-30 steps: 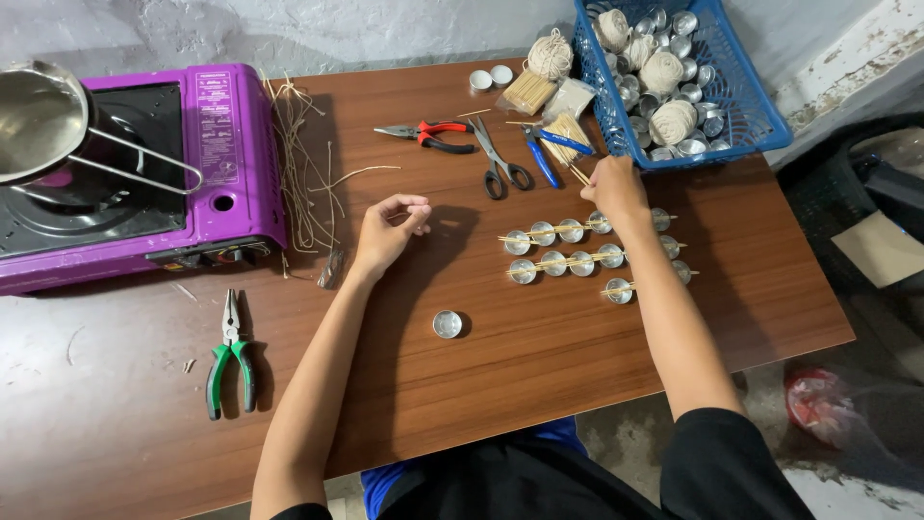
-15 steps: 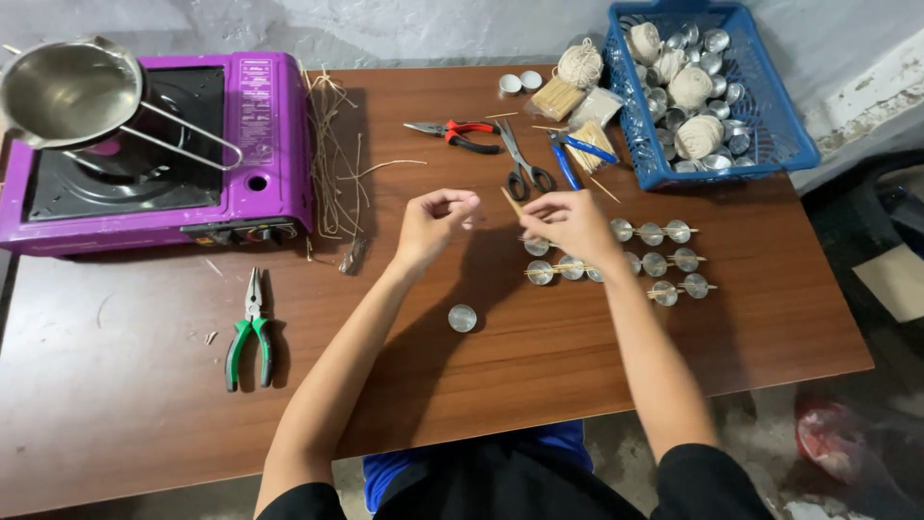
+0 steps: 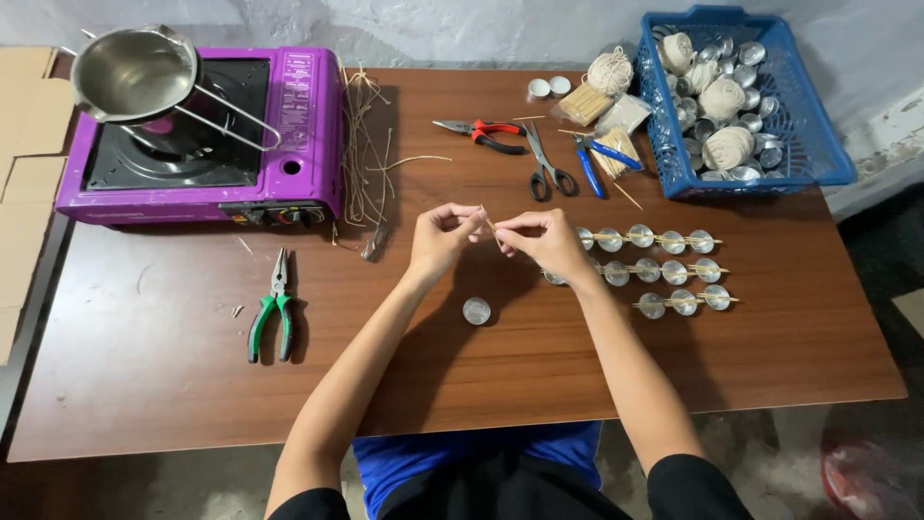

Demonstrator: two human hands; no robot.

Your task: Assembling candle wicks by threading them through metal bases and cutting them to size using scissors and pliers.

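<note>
Both hands meet above the bench (image 3: 144, 356): the left hand (image 3: 438, 239) and right hand (image 3: 544, 241) are pinched shut on a thin stick (image 3: 489, 227) held between the fingertips. An empty tin cup (image 3: 476, 310) sits just below them. The step looks like readying a wick holder; setting it across that cup calls for steady, level placement.

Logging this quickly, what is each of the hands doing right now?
Left hand: fingers pinched on one end of a thin wooden stick.
Right hand: pinched shut on the same stick.
</note>
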